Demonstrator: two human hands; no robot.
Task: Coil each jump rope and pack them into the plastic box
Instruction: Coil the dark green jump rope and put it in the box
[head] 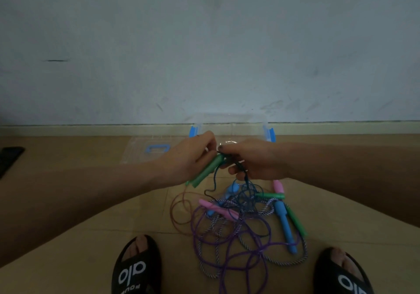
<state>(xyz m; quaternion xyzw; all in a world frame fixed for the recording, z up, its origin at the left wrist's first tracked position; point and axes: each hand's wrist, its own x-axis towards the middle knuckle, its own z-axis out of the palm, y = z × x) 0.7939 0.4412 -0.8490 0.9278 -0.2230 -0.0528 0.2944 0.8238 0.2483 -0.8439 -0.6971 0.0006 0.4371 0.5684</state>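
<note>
— So, what have we got in our hands?

— Our left hand (191,157) is curled round a pair of green handles (208,170), held side by side and slanting down to the left. Our right hand (247,160) is just beside it, fingers bent, pinching the dark cord (241,171) that runs from the top of those handles. The two hands nearly touch.

— And the cord below?

— It hangs from our right hand in loose strands down to the heap (241,223) on the floor (136,221), between our two black slippers (134,268).

— What do we see in the heap?

— Tangled ropes: a purple one (229,237) in wide loops, a striped white one (284,262), a thin reddish loop (179,211) on the left. Among them lie blue handles (284,223), pink handles (218,208) and more green handles (295,221). We cannot tell which cord belongs to which handle.

— Where's the box?

— Beyond our hands, against the wall (204,43): the clear box (227,120) with blue clips (269,133) stands open, partly hidden by our hands. Its lid (136,155), with a blue grip, lies flat on the floor just left of it. We cannot make out any rope inside.

— Anything else?

— A dark flat thing (10,157) at the far left edge, too cut off to name.
</note>
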